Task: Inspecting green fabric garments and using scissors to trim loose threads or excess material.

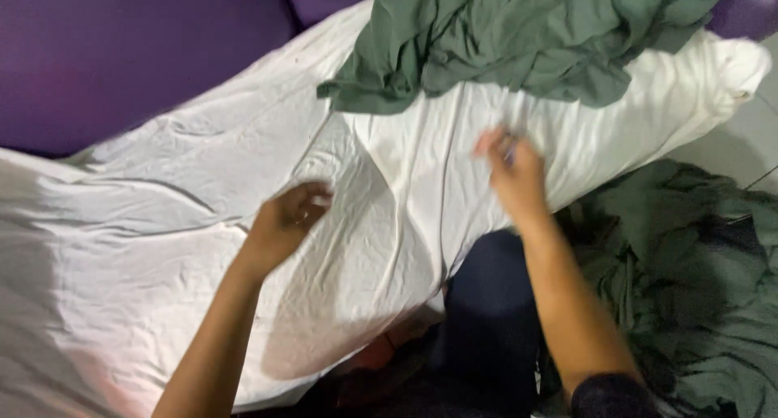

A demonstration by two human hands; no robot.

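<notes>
Visibility: motion blur covers my right hand (512, 171); single fingers cannot be separated there. A thin bluish streak shows at the fingertips, but I cannot tell what it is.
Right hand state: fingers drawn together at the white sheet (243, 223); whether they pinch its cloth or only press on it I cannot tell.
Left hand state: my left hand (288, 215) is half open, fingers loosely curled, palm turned toward the sheet, holding nothing. Contact between fingertips and cloth is unclear; the hand lies at or just above the surface.
Sheet position: spread over a raised surface in front of me, under both hands, draped over the near edge toward my legs.
Sheet axis: the long axis runs from lower left to upper right. The left end is cut off by the frame edge; the right end rises to a bunched corner at upper right.
Sheet surface: creased, with one long fold running down between my hands.
Green pile, upper: crumpled green cloth (519, 37) lies on the sheet's far part, its top cut off by the frame.
Green pile, lower: more green fabric (689, 280) heaped low at right, dark and hard to read.
Background: purple sofa (121, 53) behind the sheet.
Legs: dark trousers (486, 321) partly hidden by my right forearm.
</notes>
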